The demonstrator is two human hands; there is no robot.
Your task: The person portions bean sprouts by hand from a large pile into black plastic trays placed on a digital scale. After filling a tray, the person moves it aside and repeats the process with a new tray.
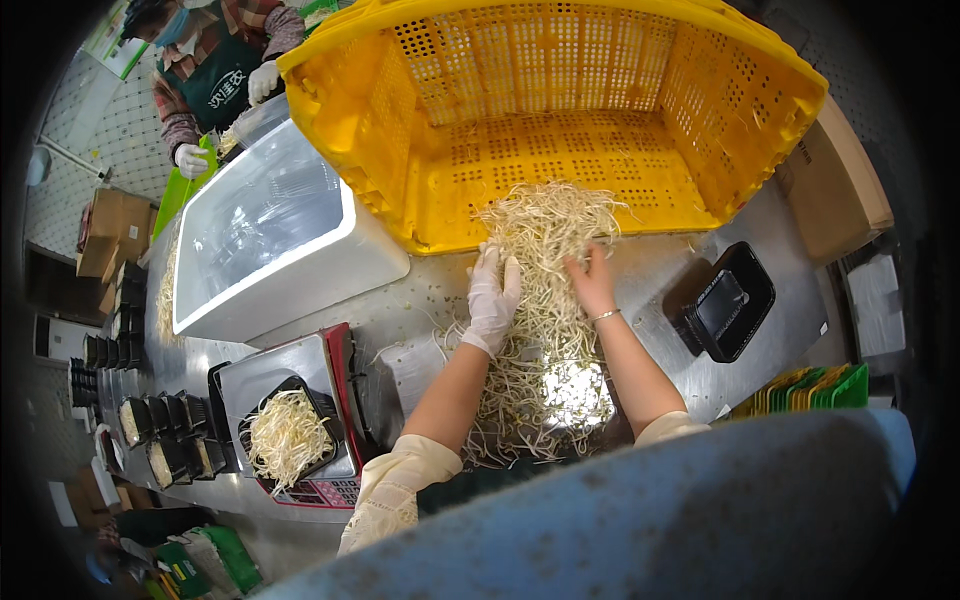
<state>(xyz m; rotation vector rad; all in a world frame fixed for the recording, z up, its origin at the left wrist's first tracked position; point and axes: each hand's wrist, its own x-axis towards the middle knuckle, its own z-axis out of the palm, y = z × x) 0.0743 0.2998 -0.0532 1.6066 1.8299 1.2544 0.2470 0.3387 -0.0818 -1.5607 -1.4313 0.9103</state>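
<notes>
A loose heap of pale bean sprouts spills from the front of a yellow perforated crate onto the steel table. My left hand, in a white glove, rests at the heap's left side, fingers extended and thumb apart. My right hand, bare with a bracelet at the wrist, has its fingers curled into the sprouts on the right, fingertips partly hidden. At lower left, a black tray filled with sprouts sits on a scale. Stacked empty black trays lie to the right.
A white foam box stands left of the crate. A gloved co-worker is at upper left. Several black trays line the left side. Cardboard boxes sit right, green and yellow stacked items lower right. A blue rim crosses the foreground.
</notes>
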